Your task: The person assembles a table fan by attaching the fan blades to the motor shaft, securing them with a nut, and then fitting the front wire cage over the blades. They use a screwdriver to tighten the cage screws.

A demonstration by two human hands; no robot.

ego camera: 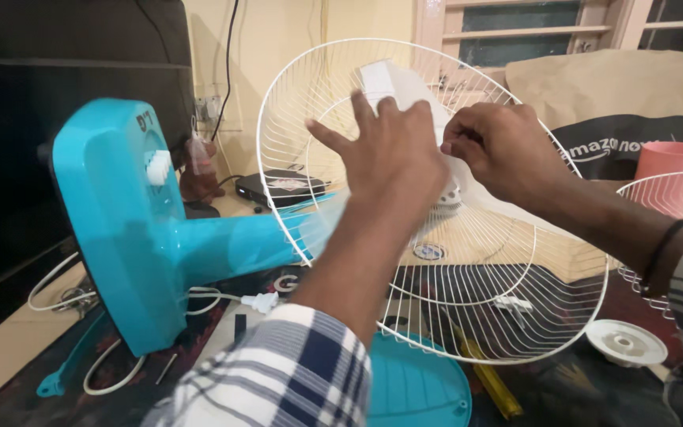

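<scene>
Left hand [393,150] splayed flat against a translucent white fan blade [393,83] inside the white wire guard [436,316]; right hand [499,146], at its 3 o'clock, pinches the blade's edge. The blade runs toward 12 o'clock from the fingers. Risk: fingers snagging on guard wires, or the laid-over turquoise fan body [120,221] shifting under pressure.

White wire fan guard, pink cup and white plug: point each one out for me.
White wire fan guard [468,316], head view, lower wires.
Pink cup [673,170], head view, side wall.
White plug [262,301], head view, plug body.
</scene>
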